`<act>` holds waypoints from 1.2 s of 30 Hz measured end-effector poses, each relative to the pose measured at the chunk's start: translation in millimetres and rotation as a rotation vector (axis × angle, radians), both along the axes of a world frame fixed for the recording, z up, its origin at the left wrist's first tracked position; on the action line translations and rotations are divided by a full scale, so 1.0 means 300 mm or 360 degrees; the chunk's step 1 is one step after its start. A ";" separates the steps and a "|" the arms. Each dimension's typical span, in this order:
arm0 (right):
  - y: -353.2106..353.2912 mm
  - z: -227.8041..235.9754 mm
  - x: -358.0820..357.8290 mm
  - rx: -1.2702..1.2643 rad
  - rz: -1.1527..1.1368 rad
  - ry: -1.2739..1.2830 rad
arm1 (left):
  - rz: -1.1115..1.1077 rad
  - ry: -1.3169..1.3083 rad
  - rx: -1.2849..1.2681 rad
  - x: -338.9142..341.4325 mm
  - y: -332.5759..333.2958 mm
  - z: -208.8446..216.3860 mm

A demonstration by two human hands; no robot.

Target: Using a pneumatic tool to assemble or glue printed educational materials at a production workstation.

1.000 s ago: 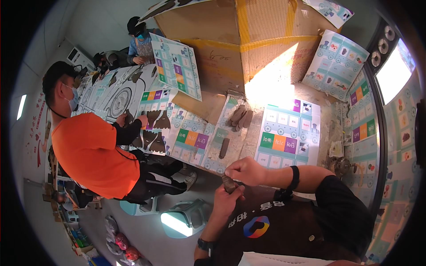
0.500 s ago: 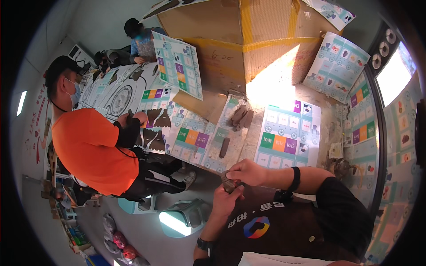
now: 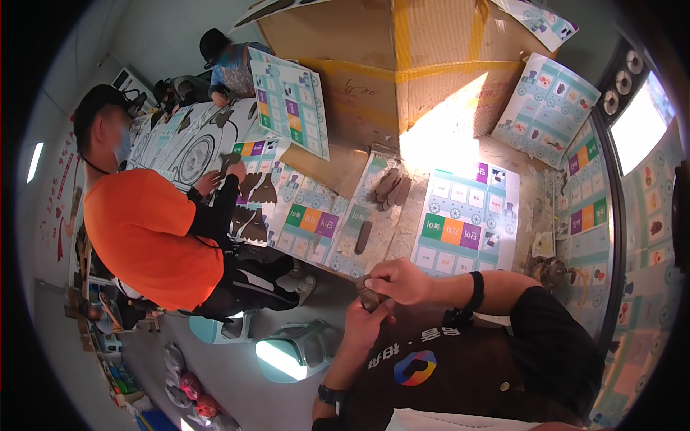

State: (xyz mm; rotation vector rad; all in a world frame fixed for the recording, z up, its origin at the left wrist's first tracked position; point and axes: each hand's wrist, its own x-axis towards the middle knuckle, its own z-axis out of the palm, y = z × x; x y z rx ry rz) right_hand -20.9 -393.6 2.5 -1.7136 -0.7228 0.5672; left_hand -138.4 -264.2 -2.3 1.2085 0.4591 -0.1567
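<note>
Close to my body, just off the table's near edge, my left hand (image 3: 363,323) and my right hand (image 3: 399,280) are closed on one small brown strip-like piece (image 3: 367,294). My left fingers grip its lower end, while my right thumb and fingers pinch its upper side. What it is made of cannot be told. A pile of similar brown strips (image 3: 392,188) with rounded ends lies on the table beyond my hands. Nearer to me, a single brown strip (image 3: 364,237) lies apart from that pile.
Printed sheets (image 3: 467,208) cover the table, and a large taped cardboard box (image 3: 352,100) stands at the back. On the left, a person in an orange shirt (image 3: 154,241) handles dark scalloped pieces (image 3: 253,223). Pale teal stools (image 3: 296,352) stand on the floor.
My hands stay in nearly the same place, with the brown piece turned slightly between them. The orange-shirted person's hands have moved up and apart, one with a dark piece.
</note>
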 end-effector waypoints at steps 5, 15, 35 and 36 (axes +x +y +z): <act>-0.004 0.005 0.020 -0.0076 0.0074 0.0452 | 0.0063 -0.0038 -0.0083 0.002 -0.004 -0.006; -0.008 -0.022 0.027 -0.0159 0.0208 0.0578 | -0.0016 -0.0029 0.0065 0.000 -0.003 -0.012; -0.009 -0.012 0.019 -0.0118 0.0176 0.0198 | 0.0025 -0.0076 0.0008 0.014 0.012 -0.001; -0.011 -0.012 0.019 -0.0163 0.0202 0.0246 | 0.0031 -0.0068 -0.0006 0.015 0.010 0.004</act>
